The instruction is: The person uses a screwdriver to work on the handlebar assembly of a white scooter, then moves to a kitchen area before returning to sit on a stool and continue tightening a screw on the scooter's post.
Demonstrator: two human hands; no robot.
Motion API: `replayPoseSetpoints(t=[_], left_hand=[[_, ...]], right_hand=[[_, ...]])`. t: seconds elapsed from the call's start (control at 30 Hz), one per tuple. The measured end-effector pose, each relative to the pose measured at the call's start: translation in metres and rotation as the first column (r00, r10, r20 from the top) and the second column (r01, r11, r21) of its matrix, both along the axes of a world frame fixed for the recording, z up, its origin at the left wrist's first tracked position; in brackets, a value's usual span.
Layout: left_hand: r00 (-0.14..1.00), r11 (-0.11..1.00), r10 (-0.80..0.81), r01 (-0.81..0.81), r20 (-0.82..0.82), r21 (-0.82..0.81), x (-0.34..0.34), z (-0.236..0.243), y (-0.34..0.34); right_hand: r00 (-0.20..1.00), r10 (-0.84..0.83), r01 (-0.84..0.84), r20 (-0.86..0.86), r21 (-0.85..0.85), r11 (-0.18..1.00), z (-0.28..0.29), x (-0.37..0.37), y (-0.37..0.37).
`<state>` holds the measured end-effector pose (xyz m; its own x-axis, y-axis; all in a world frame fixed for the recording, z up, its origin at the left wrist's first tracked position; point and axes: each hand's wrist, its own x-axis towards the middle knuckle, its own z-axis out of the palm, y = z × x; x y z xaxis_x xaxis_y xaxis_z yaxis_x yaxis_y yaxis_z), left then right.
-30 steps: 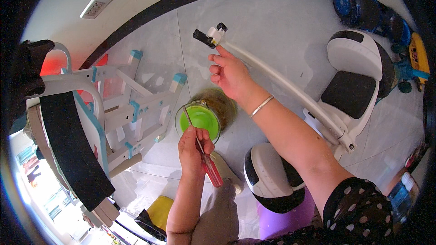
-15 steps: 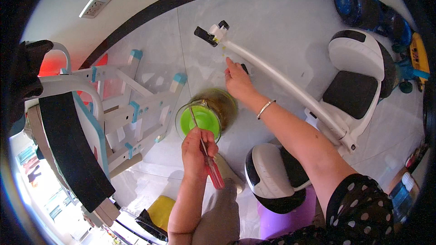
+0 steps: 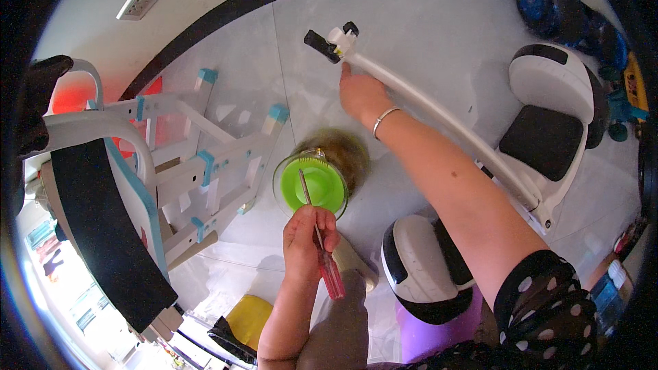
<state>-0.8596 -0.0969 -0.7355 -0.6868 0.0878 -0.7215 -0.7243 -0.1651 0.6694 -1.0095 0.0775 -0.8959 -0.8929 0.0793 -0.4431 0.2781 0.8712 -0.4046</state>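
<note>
My left hand (image 3: 308, 236) is closed around a screwdriver (image 3: 332, 275) with a red see-through handle; its metal shaft points away from me, over a bright green bowl-like insert (image 3: 319, 188) in a clear round container. At the far side, my right hand (image 3: 364, 94) reaches out with its index finger stretched to the joint below a white pole's (image 3: 439, 113) black-handled end (image 3: 329, 44). The fingertip seems to touch that joint. Its other fingers look curled and partly hidden. The pole slopes down to a white two-wheeled balance scooter (image 3: 548, 130) with black foot pads.
On the left stands a white and light-blue folding ladder (image 3: 178, 178). The scooter's nearer wheel cover (image 3: 415, 260) is beside my leg, above a purple stool-like object (image 3: 439, 332). Large blue water bottles (image 3: 541, 7) lie at the far right. A yellow cloth-like item (image 3: 247, 318) is near my left forearm.
My right hand has moved farther away, its fingertip now at the pole's joint. My left hand still grips the screwdriver. The whole view has shifted slightly.
</note>
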Motion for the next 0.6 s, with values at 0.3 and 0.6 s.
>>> replayPoseSetpoints(t=[0.3,0.6], left_hand=[[1.000,1.000,-0.005,0.004,-0.022,-0.020,0.005,-0.003,-0.001],[0.999,0.997,-0.037,0.037,-0.004,0.064,0.004,-0.006,0.012]], right_hand=[[0.716,-0.440,0.500,0.543,-0.838,-0.219,0.031,0.040,-0.002],[0.600,-0.206,0.353,0.773,-0.487,-0.799,0.063,0.033,0.008]])
